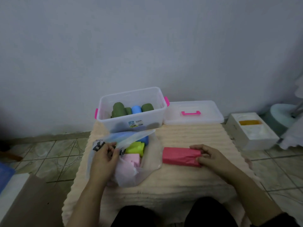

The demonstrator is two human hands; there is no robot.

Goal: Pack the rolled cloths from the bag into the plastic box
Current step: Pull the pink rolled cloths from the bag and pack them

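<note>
A clear plastic box [148, 121] with pink latches stands at the far end of the cream mat, holding green cloth rolls [118, 108] and a blue roll [136, 109]. In front of it lies a translucent plastic bag [147, 167] with blue, lime [135, 147] and pink [132, 158] cloths inside. My left hand [105, 155] pinches the bag's opening edge. A red folded cloth [180, 156] lies flat on the mat to the right of the bag, and my right hand [207, 154] grips its right end.
The box's clear lid [193, 113] with a pink handle lies right of the box against the wall. A white foam box [252, 130] sits on the tiled floor at right. Cardboard [29, 199] lies at lower left. My knees [173, 215] rest at the mat's near edge.
</note>
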